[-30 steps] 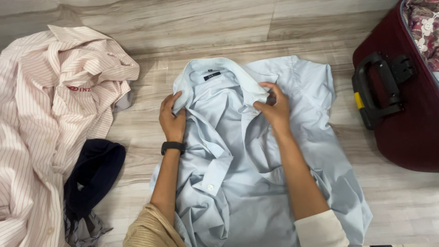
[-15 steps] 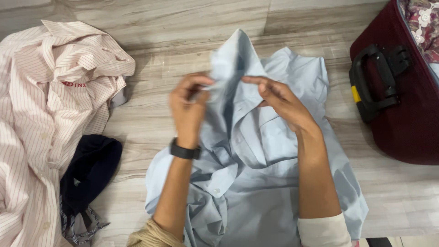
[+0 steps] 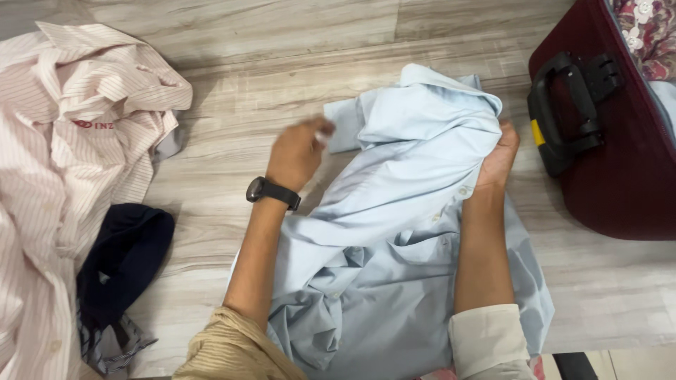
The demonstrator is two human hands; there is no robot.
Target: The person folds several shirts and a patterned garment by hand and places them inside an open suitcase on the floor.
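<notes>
Blue shirt [image 3: 394, 232] beside maroon suitcase [image 3: 620, 169]

a small red embroidered label [image 3: 91, 124] sits on the pink striped shirt [image 3: 63, 176] at left; no packages, signs or screens show.

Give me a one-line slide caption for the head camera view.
Both hands, left hand and right hand, grip a crumpled light blue cotton shirt on a grey wood-look floor, beside a maroon suitcase.

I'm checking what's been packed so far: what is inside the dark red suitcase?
Inside the suitcase, only floral fabric shows at the open top right edge. The rest of the inside is hidden by its wall and cut off by the frame.
</notes>
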